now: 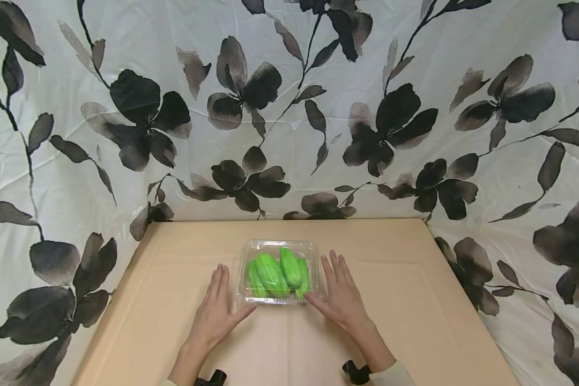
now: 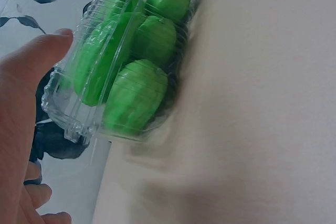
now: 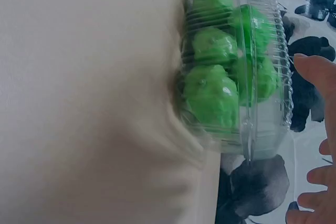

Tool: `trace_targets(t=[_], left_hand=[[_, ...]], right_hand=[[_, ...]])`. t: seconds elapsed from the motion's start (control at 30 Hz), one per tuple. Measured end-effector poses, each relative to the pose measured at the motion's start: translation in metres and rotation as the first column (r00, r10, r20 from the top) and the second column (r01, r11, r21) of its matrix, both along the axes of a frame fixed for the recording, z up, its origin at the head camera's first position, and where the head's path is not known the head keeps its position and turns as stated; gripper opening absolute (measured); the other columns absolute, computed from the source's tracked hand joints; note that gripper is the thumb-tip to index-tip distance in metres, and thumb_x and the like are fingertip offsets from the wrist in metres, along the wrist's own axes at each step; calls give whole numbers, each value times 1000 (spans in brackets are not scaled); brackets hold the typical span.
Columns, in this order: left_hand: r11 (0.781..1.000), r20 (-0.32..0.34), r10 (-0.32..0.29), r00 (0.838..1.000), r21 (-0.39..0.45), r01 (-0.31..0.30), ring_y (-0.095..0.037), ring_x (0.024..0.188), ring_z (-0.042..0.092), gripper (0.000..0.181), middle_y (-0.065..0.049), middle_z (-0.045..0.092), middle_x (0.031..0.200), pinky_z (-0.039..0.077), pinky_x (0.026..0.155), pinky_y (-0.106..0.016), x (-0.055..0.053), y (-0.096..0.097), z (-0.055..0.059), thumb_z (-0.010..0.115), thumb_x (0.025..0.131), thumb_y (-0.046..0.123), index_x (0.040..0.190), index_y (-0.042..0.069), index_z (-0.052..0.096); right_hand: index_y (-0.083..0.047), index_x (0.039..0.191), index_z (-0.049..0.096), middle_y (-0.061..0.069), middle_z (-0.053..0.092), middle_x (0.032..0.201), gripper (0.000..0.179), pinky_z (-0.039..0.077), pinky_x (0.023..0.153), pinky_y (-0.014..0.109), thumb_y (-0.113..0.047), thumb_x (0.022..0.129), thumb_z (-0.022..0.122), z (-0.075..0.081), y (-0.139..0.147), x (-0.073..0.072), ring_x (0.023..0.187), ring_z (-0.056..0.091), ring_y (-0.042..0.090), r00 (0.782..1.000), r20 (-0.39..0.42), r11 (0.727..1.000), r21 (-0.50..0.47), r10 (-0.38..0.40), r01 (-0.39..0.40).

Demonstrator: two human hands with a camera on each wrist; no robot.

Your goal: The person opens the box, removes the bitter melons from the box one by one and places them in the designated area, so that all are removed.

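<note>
A clear plastic clamshell box (image 1: 280, 301) sits on the table, its lid down. Several bright green, ridged, oblong vegetables (image 1: 272, 274) lie inside it; their exact kind is unclear. My left hand (image 1: 217, 311) is to the left of the box, fingers extended and thumb pointing toward its front left corner. On the other side, my right hand (image 1: 341, 300) has its fingers spread, with the thumb tip right at the front right corner. In the left wrist view the thumb (image 2: 37, 56) appears beside the ribbed box edge. The right wrist view shows the other thumb (image 3: 315, 72) near the rim.
The box stands toward the far part of a light tan tabletop (image 1: 395, 257). Behind and around the table hangs a white cloth (image 1: 318, 161) with dark floral prints. Each wrist wears a black camera mount (image 1: 356, 372).
</note>
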State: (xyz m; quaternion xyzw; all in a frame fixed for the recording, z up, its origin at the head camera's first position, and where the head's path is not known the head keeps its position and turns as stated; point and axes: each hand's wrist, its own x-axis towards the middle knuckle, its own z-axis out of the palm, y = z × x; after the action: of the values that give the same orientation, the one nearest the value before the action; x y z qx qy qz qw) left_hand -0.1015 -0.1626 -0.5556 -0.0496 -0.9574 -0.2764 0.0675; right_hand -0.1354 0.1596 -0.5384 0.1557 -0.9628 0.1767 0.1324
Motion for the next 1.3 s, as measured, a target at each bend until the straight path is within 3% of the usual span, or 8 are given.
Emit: trace_targets(t=[0.27, 0.53, 0.97, 1.3], left_hand=[[998, 38, 18, 999, 67, -21, -44, 153, 19, 122, -20, 9, 168, 39, 117, -61, 2, 5, -9, 69, 80, 71, 161, 2, 8], [989, 62, 32, 998, 141, -40, -44, 152, 21, 121, -22, 12, 167, 28, 125, -57, 3, 8, -19, 76, 79, 61, 160, 1, 9], [972, 98, 44, 994, 224, -66, -46, 151, 23, 121, -23, 14, 167, 30, 123, -60, 2, 13, -30, 78, 79, 58, 161, 2, 9], [946, 108, 70, 992, 309, -100, -46, 147, 32, 118, -24, 29, 162, 33, 121, -61, -3, 15, -34, 81, 76, 57, 159, 2, 19]], right_hand=[[-5, 154, 36, 20, 27, 164, 101, 44, 115, 60, -65, 81, 71, -8, -9, 1, 151, 27, 43, 1000, 26, 999, -38, 10, -9], [-5, 155, 34, 19, 26, 165, 101, 46, 114, 59, -65, 82, 69, -15, -14, 4, 150, 29, 43, 999, 27, 998, -52, 19, -18], [-6, 156, 32, 21, 26, 164, 106, 51, 108, 60, -63, 78, 75, -26, -25, 6, 148, 33, 44, 1000, 0, 996, -90, 29, -29], [-7, 157, 30, 21, 24, 165, 110, 48, 113, 55, -66, 76, 75, -36, -27, 5, 149, 31, 42, 1000, 15, 998, -58, 15, -14]])
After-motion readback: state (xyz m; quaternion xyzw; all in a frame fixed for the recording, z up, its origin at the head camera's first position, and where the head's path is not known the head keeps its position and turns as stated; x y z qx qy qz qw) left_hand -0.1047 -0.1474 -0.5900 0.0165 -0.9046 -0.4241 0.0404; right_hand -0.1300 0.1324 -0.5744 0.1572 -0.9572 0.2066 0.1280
